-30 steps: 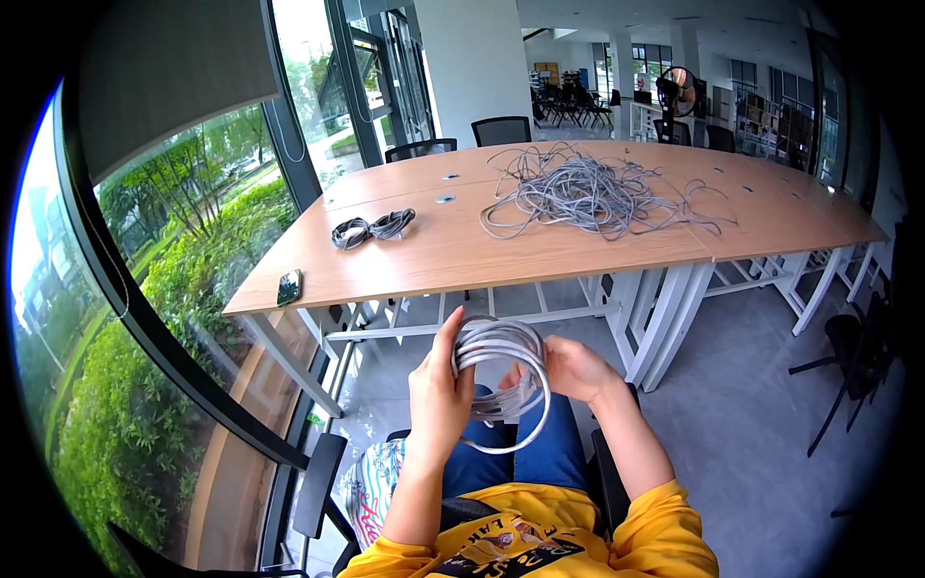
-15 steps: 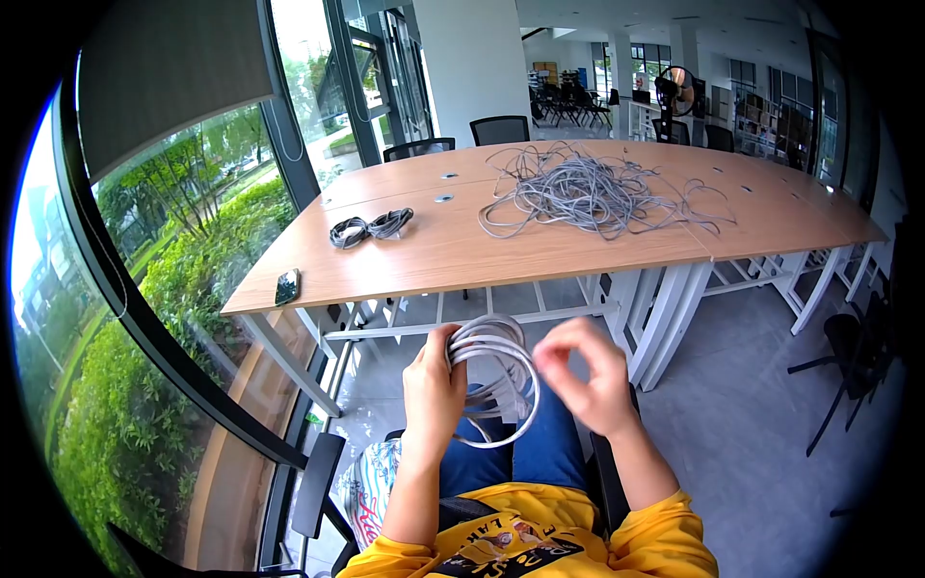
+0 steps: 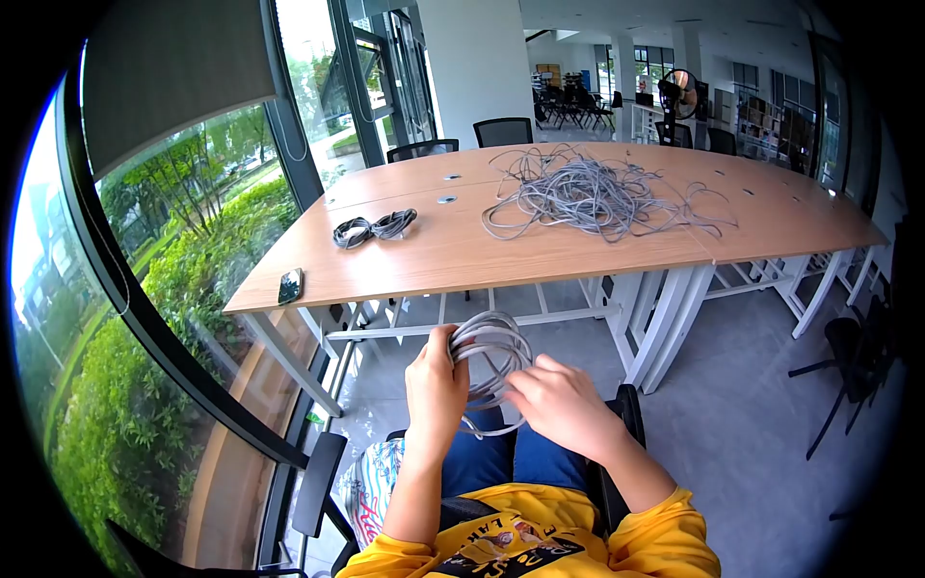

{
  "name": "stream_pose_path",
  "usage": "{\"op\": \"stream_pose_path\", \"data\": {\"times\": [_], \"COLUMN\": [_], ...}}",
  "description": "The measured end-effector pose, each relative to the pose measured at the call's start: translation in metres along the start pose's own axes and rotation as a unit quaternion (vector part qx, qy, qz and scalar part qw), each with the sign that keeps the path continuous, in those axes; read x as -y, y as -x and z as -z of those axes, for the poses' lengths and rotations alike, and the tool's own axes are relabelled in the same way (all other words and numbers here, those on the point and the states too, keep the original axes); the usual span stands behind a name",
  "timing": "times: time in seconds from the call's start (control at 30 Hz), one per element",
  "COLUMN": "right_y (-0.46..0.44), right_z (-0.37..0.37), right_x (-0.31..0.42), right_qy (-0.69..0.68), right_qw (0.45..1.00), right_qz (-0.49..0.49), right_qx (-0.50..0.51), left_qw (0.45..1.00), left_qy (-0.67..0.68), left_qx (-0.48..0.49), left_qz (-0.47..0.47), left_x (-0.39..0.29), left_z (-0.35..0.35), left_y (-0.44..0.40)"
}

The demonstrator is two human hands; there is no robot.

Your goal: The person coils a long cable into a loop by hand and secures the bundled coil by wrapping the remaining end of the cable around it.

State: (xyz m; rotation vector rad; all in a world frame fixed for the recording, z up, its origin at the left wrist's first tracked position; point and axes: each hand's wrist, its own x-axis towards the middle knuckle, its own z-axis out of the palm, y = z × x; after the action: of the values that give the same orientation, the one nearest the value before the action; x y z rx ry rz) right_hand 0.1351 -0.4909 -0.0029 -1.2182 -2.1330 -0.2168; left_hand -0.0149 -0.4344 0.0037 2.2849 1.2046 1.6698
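Note:
A coil of grey cable hangs in loops above my lap, in front of the table edge. My left hand is closed around the upper left of the coil, thumb over the strands. My right hand is at the coil's right side, its fingers curled in on the loops. Its fingertips are partly hidden, but they seem to grip a strand. The lower loops dangle between both hands over my blue trousers.
On the wooden table lie a large tangle of grey cable, a tied dark cable bundle and a phone. Office chairs stand behind it. A black armrest is at my left, beside the window.
My right hand has come down and left from beside the coil onto its right side, its fingers now touching the loops. My left hand keeps its hold.

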Motion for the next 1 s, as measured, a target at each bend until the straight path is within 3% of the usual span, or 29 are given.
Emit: {"op": "stream_pose_path", "data": {"times": [0.2, 0.3, 0.37, 0.4, 0.43, 0.53, 0.67, 0.73, 0.8, 0.93, 1.0], "right_y": [0.0, -0.001, -0.002, -0.002, -0.002, -0.008, -0.007, -0.003, 0.001, 0.003, 0.003], "right_z": [-0.002, 0.005, 0.009, 0.011, 0.019, 0.028, 0.042, 0.047, 0.051, 0.057, 0.054], "right_x": [0.001, -0.003, -0.006, -0.009, -0.006, -0.014, -0.028, -0.03, -0.03, -0.03, -0.032], "right_qy": [0.146, 0.051, -0.23, -0.246, -0.364, -0.518, -0.597, -0.613, -0.639, -0.614, -0.57], "right_qw": [0.989, 0.997, 0.964, 0.962, 0.911, 0.83, 0.772, 0.763, 0.747, 0.764, 0.799], "right_qz": [-0.019, -0.031, -0.137, -0.116, -0.191, -0.198, -0.214, -0.206, -0.181, -0.193, -0.188], "right_qx": [0.035, 0.046, 0.004, -0.031, -0.018, -0.056, -0.045, -0.016, 0.026, 0.041, 0.041], "left_qw": [0.999, 0.999, 0.992, 0.995, 0.995, 0.986, 0.983, 0.994, 0.996, 0.998, 0.998], "left_qy": [0.039, 0.038, 0.06, 0.059, 0.059, 0.108, 0.093, 0.073, 0.04, -0.021, -0.034], "left_qx": [0.006, 0.018, 0.06, 0.055, 0.054, 0.08, 0.117, 0.078, 0.065, 0.029, 0.026], "left_qz": [0.022, 0.003, 0.097, 0.064, 0.065, 0.094, 0.102, 0.035, 0.046, 0.044, 0.052], "left_x": [0.01, 0.017, 0.014, 0.019, 0.021, 0.019, 0.014, 0.019, 0.017, 0.022, 0.024], "left_z": [-0.012, -0.01, -0.003, -0.003, -0.001, 0.005, 0.01, 0.004, 0.003, -0.001, -0.003], "left_y": [0.002, 0.002, -0.002, -0.002, -0.002, -0.003, -0.004, -0.003, -0.006, -0.007, -0.007]}}
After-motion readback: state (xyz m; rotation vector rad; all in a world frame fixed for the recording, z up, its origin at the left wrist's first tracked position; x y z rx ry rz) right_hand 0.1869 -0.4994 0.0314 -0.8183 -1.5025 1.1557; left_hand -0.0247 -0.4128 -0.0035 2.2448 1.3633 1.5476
